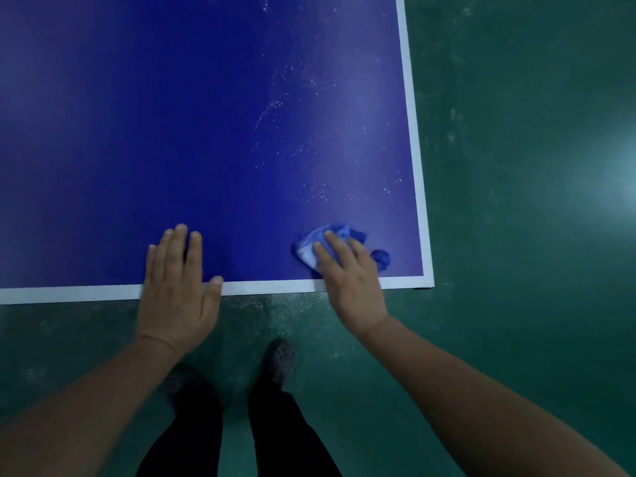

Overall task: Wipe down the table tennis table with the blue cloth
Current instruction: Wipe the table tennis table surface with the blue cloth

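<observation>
- Head view looks straight down on the near right corner of a dark blue tabletop (172, 132) edged with a white border line (414, 166).
- Landmark for places: the tabletop's near right corner (426, 282), where the two white lines meet.
- Blue cloth (309, 244) lies crumpled on the tabletop just left of that corner, close to the near white line; its long axis runs roughly along the near edge, with a small bunched tail (381, 259) poking out toward the corner.
- Right hand (351, 284) rests palm down on the cloth, fingers (335, 244) straight and a little spread, pressing it flat rather than gripping; they point away and slightly left of the corner.
- Left hand (177, 287) lies flat on the near edge well left of the corner, fingers (179, 249) straight and together, thumb on the white line, holding nothing.
- White specks (296, 149) scatter over the surface beyond the cloth, along the right side line.
- Green floor (516, 235) surrounds the corner; dark shoe (280, 359) and dark trousers (285, 432) show below the near edge.
</observation>
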Action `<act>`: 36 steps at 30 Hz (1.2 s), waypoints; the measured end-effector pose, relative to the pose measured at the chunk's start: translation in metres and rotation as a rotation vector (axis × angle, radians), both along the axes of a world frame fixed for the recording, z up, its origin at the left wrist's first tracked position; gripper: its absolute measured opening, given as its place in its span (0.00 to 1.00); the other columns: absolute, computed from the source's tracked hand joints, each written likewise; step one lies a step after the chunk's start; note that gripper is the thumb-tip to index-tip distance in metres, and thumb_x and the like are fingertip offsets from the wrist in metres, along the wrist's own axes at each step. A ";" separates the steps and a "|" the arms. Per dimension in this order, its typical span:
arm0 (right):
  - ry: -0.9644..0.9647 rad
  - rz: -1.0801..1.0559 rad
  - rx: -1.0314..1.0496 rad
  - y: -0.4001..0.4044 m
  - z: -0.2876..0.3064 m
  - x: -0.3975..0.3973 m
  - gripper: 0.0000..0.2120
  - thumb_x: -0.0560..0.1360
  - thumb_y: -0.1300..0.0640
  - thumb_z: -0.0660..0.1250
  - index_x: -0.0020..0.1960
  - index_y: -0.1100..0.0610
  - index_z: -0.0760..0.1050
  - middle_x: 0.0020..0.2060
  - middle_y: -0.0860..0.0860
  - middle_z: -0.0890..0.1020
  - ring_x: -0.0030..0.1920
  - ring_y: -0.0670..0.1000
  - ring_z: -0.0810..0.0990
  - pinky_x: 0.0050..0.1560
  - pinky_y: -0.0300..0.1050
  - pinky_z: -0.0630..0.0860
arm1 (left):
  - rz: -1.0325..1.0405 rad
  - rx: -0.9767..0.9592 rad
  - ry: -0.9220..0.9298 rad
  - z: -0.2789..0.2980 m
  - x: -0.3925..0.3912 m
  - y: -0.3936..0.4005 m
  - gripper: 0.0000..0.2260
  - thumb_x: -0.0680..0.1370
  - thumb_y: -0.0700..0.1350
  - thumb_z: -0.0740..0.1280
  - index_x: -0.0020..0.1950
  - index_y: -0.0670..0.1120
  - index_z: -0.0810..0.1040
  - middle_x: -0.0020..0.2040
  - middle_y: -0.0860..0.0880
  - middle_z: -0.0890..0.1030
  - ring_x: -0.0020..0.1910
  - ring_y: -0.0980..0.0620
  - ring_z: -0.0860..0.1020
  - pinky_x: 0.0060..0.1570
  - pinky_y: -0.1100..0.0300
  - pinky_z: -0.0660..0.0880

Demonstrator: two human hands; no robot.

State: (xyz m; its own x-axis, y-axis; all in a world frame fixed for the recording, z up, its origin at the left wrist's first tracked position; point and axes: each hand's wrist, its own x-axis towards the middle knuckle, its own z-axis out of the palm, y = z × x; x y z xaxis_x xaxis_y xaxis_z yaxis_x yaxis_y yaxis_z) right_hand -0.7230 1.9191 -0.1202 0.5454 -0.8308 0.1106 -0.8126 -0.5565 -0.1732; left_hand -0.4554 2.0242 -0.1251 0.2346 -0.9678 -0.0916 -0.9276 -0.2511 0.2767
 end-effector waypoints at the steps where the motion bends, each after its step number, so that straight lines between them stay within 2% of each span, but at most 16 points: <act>1: 0.025 0.008 0.011 -0.010 -0.002 -0.010 0.20 0.77 0.61 0.59 0.68 0.57 0.75 0.68 0.60 0.75 0.63 0.66 0.75 0.58 0.60 0.75 | 0.022 0.004 -0.019 0.003 0.012 0.000 0.34 0.81 0.56 0.49 0.79 0.33 0.56 0.80 0.35 0.53 0.80 0.37 0.50 0.79 0.49 0.38; 3: 0.050 -0.206 0.007 -0.033 -0.003 -0.029 0.18 0.79 0.62 0.62 0.69 0.59 0.74 0.71 0.61 0.72 0.66 0.67 0.72 0.65 0.63 0.72 | 0.043 0.020 -0.063 0.005 0.037 0.001 0.35 0.80 0.57 0.49 0.79 0.33 0.56 0.80 0.34 0.54 0.80 0.36 0.51 0.78 0.50 0.35; 7: -0.037 -0.773 0.064 -0.044 0.003 -0.001 0.24 0.80 0.57 0.51 0.70 0.61 0.73 0.73 0.61 0.70 0.71 0.68 0.68 0.70 0.63 0.67 | 0.039 0.078 -0.132 0.001 0.072 -0.003 0.37 0.80 0.60 0.49 0.79 0.34 0.56 0.80 0.34 0.53 0.79 0.35 0.51 0.78 0.46 0.37; 8: -0.062 -0.745 0.062 -0.032 0.004 0.026 0.24 0.78 0.58 0.51 0.70 0.61 0.73 0.72 0.62 0.71 0.70 0.69 0.69 0.69 0.63 0.69 | 0.034 0.091 -0.155 0.000 0.073 -0.004 0.37 0.80 0.61 0.49 0.79 0.35 0.56 0.80 0.34 0.53 0.80 0.35 0.50 0.78 0.44 0.37; 11: 0.012 -0.163 0.105 0.017 0.000 0.084 0.25 0.74 0.60 0.55 0.69 0.56 0.73 0.72 0.58 0.72 0.69 0.67 0.70 0.63 0.61 0.72 | 0.040 0.098 -0.183 -0.004 0.073 -0.003 0.37 0.79 0.62 0.48 0.80 0.36 0.56 0.80 0.35 0.52 0.80 0.36 0.48 0.78 0.42 0.37; 13: 0.075 0.038 0.097 0.012 0.000 0.068 0.24 0.75 0.59 0.57 0.70 0.54 0.73 0.72 0.56 0.72 0.70 0.65 0.70 0.64 0.60 0.70 | 0.032 0.109 -0.184 -0.003 0.073 -0.002 0.37 0.80 0.62 0.48 0.80 0.36 0.57 0.80 0.35 0.52 0.80 0.37 0.49 0.78 0.41 0.38; 14: 0.084 -0.026 0.070 -0.003 -0.004 0.046 0.22 0.76 0.59 0.57 0.69 0.55 0.74 0.72 0.57 0.72 0.70 0.65 0.70 0.66 0.62 0.69 | 0.030 0.112 -0.183 -0.003 0.073 -0.003 0.37 0.80 0.62 0.48 0.80 0.37 0.57 0.80 0.35 0.53 0.80 0.37 0.49 0.77 0.40 0.39; 17: 0.112 -0.495 0.090 -0.047 -0.003 -0.026 0.21 0.81 0.54 0.53 0.70 0.57 0.73 0.75 0.60 0.68 0.74 0.68 0.65 0.74 0.64 0.61 | 0.029 0.118 -0.184 -0.002 0.073 -0.003 0.37 0.80 0.62 0.48 0.80 0.37 0.58 0.80 0.35 0.54 0.80 0.36 0.51 0.77 0.38 0.42; 20: 0.064 -0.723 0.130 -0.041 0.002 -0.006 0.26 0.81 0.51 0.48 0.74 0.56 0.71 0.77 0.57 0.65 0.76 0.69 0.60 0.75 0.61 0.58 | 0.022 0.114 -0.184 -0.002 0.074 -0.003 0.36 0.80 0.61 0.49 0.79 0.37 0.58 0.79 0.35 0.55 0.79 0.36 0.52 0.76 0.36 0.44; 22: 0.088 -0.535 0.125 -0.011 0.000 0.043 0.26 0.79 0.52 0.49 0.74 0.54 0.71 0.77 0.57 0.65 0.76 0.68 0.60 0.75 0.61 0.59 | 0.023 0.110 -0.176 -0.002 0.073 -0.003 0.36 0.80 0.61 0.49 0.79 0.37 0.58 0.79 0.34 0.55 0.79 0.35 0.52 0.76 0.35 0.45; 25: 0.117 0.033 0.176 0.016 -0.001 0.067 0.22 0.79 0.55 0.58 0.73 0.51 0.70 0.77 0.53 0.66 0.77 0.65 0.60 0.73 0.62 0.62 | 0.028 0.115 -0.174 -0.003 0.072 -0.003 0.36 0.80 0.61 0.49 0.80 0.37 0.58 0.80 0.35 0.55 0.80 0.36 0.52 0.76 0.34 0.46; 27: 0.113 -0.027 0.144 -0.001 -0.001 0.036 0.20 0.81 0.56 0.60 0.73 0.52 0.71 0.76 0.54 0.67 0.77 0.65 0.58 0.73 0.66 0.63 | 0.026 0.121 -0.173 -0.003 0.072 -0.004 0.36 0.80 0.61 0.49 0.80 0.38 0.58 0.80 0.35 0.55 0.80 0.37 0.52 0.77 0.35 0.47; 29: 0.118 -0.316 0.167 -0.021 0.002 0.002 0.20 0.83 0.52 0.56 0.73 0.53 0.70 0.78 0.53 0.64 0.78 0.65 0.53 0.74 0.68 0.60 | 0.025 0.120 -0.180 -0.003 0.073 -0.003 0.35 0.80 0.61 0.49 0.80 0.38 0.58 0.80 0.35 0.55 0.80 0.36 0.52 0.77 0.34 0.47; 31: 0.118 -0.432 0.220 -0.023 0.004 0.002 0.23 0.83 0.48 0.50 0.74 0.53 0.70 0.79 0.51 0.60 0.79 0.65 0.49 0.77 0.66 0.55 | 0.024 0.118 -0.181 -0.004 0.072 -0.002 0.36 0.80 0.61 0.49 0.80 0.38 0.58 0.80 0.35 0.56 0.80 0.36 0.53 0.76 0.34 0.47; 34: 0.119 -0.235 0.170 0.002 0.004 0.069 0.21 0.82 0.52 0.54 0.74 0.53 0.69 0.78 0.54 0.62 0.79 0.65 0.50 0.76 0.67 0.56 | 0.029 0.097 -0.169 -0.006 0.073 -0.002 0.36 0.80 0.61 0.49 0.80 0.38 0.58 0.80 0.35 0.56 0.80 0.36 0.54 0.76 0.34 0.48; 36: 0.094 -0.067 0.152 0.012 0.000 0.129 0.24 0.80 0.54 0.54 0.75 0.51 0.67 0.79 0.53 0.62 0.79 0.64 0.51 0.77 0.63 0.52 | 0.049 0.071 -0.152 -0.006 0.073 -0.001 0.35 0.80 0.60 0.50 0.80 0.37 0.57 0.80 0.35 0.56 0.80 0.36 0.54 0.77 0.34 0.48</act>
State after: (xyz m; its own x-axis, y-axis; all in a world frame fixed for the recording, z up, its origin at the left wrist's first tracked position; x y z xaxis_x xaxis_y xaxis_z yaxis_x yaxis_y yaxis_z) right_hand -0.5942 1.9314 -0.1197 0.4903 -0.8689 -0.0679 -0.8635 -0.4737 -0.1730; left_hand -0.3825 2.0235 -0.1308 0.2976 -0.9472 -0.1190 -0.9435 -0.3108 0.1144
